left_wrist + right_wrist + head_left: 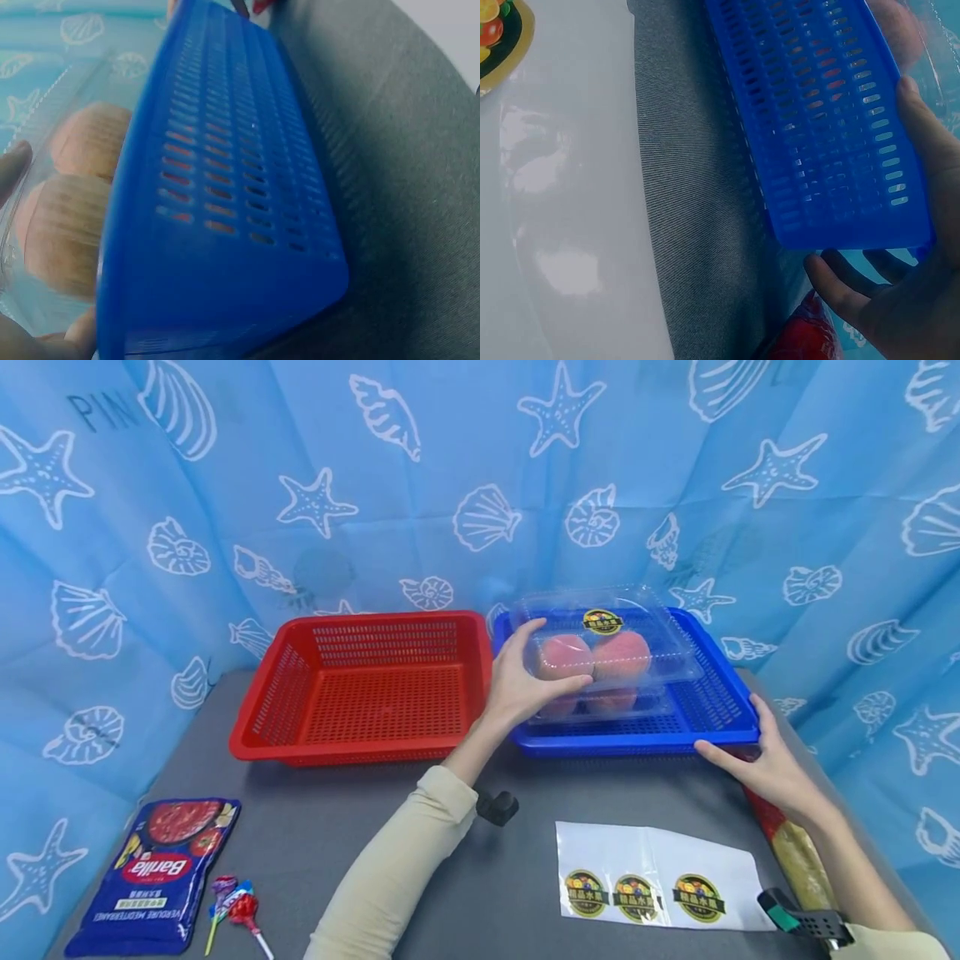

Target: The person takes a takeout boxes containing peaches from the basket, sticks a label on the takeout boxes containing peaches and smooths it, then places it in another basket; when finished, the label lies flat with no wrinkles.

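A clear plastic box of peaches [621,657] with a round fruit sticker [603,622] sits tilted over the blue basket [720,693]. My left hand [517,685] grips its left end, thumb along the front and fingers on the far side. Under it, a second clear box [652,703] with peaches lies in the basket, partly hidden. At the basket's front right corner my right hand [772,768] holds the rim. The right wrist view has its thumb [922,120] at the rim and the other fingers [840,289] round the end wall.
A red basket [360,752] stands left of the blue one. In front lies a white sheet of fruit stickers [652,860]. A blue Barilla pouch [157,877] and several lollipops [242,908] are at the left front. A red and yellow packet [798,856] lies under the right forearm.
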`<move>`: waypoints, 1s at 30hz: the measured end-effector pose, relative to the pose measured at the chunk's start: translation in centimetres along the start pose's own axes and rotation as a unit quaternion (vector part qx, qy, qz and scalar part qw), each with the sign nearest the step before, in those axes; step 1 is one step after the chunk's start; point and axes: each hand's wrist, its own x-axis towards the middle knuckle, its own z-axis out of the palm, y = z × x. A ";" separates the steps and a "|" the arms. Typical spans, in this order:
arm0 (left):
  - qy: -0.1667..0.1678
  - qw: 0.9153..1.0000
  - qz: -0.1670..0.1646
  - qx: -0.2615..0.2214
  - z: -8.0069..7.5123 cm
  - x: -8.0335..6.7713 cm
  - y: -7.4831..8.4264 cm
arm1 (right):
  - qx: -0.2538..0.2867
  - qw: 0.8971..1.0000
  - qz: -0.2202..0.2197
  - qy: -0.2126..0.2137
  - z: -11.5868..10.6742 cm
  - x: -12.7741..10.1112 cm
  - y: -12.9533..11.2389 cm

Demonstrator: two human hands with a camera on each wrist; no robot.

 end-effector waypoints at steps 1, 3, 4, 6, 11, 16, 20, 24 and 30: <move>-0.012 1.000 -0.001 0.000 0.1 0.1 0.0 | 0.001 1.000 -0.001 0.001 -0.1 -0.1 0.0; -0.028 1.000 -0.006 -0.001 0.2 0.3 0.1 | -0.001 1.000 -0.002 0.005 -0.2 -0.2 0.0; -0.034 0.999 -0.008 -0.002 0.3 0.3 0.1 | -0.002 1.000 -0.001 0.006 -0.2 -0.2 0.0; -0.040 0.999 -0.011 -0.001 0.5 0.4 0.1 | -0.005 1.000 -0.004 0.006 -0.3 -0.2 0.0; -0.031 0.999 -0.010 0.005 0.8 0.2 0.2 | -0.002 1.000 -0.003 0.002 0.0 -0.1 -0.1; -0.001 1.000 0.004 0.019 0.3 -0.2 0.5 | 0.002 1.000 -0.007 0.002 -0.1 0.1 -0.3; -0.018 0.999 0.009 0.028 -0.5 -0.3 0.2 | 0.003 1.000 -0.009 0.001 -0.2 0.3 -0.4; -0.061 0.997 0.024 0.050 -1.4 -0.8 -0.1 | -0.008 1.000 0.000 0.004 -0.3 0.0 -0.2; -0.078 0.985 0.053 0.142 -5.3 -3.6 0.0 | -0.088 0.994 0.012 0.062 0.2 -1.3 -0.6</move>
